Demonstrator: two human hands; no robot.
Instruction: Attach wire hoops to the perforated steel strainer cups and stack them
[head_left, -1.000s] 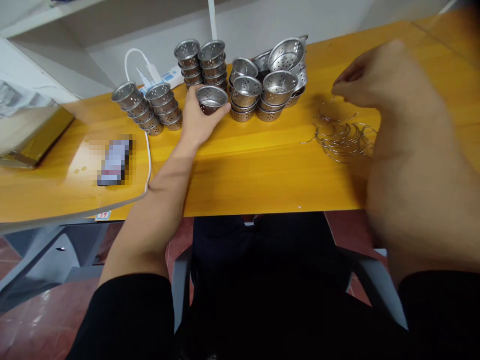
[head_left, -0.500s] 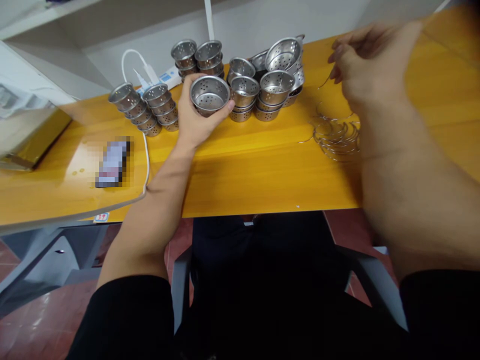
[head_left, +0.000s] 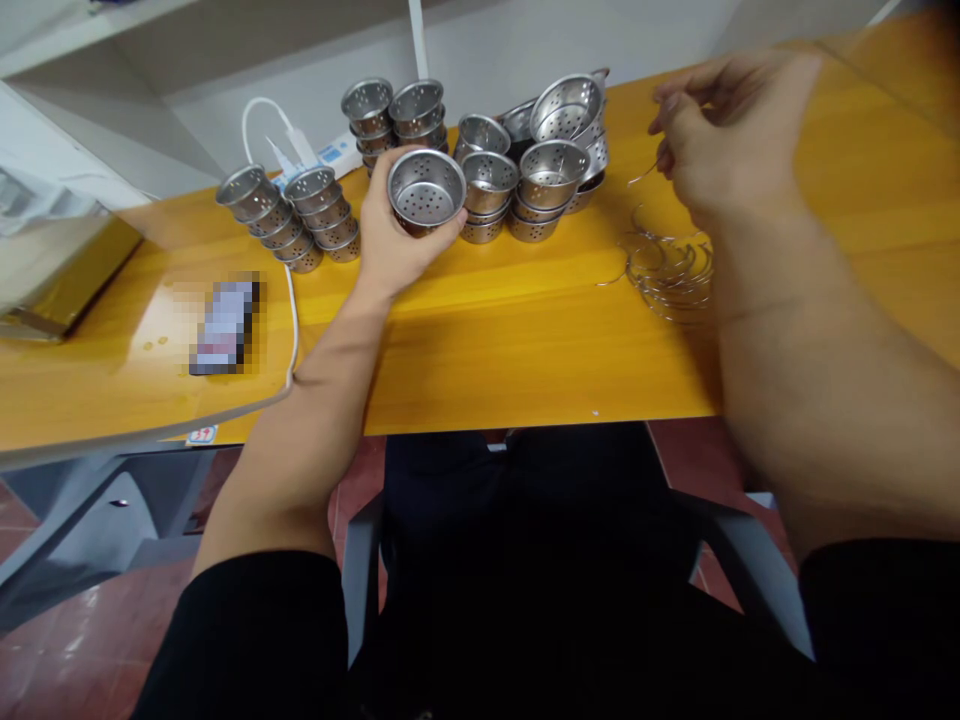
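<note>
My left hand [head_left: 401, 235] is wrapped around a perforated metal cup [head_left: 427, 188], its open top tilted toward me. Beside it stand stacked metal cups [head_left: 489, 180] of the same kind, with a larger one [head_left: 566, 108] lying tilted on the pile behind. Up at the right, my right hand [head_left: 724, 130] pinches a thin curved metal wire [head_left: 643, 178] between thumb and fingers; most of that wire is hidden behind the hand. Below it on the table lies a loose heap of curved wires [head_left: 671, 270], partly covered by my right forearm.
More cup stacks [head_left: 322, 205] stand at the left, near a white power strip [head_left: 341, 155] with its cable [head_left: 294, 330]. A blurred phone [head_left: 225, 328] lies on the yellow wooden table [head_left: 487, 350]. A box [head_left: 67, 265] sits at the far left, and a wall rises behind.
The cup in my left hand has shifted slightly right and tipped more toward me. My right hand has moved a little to the left with the wire.
</note>
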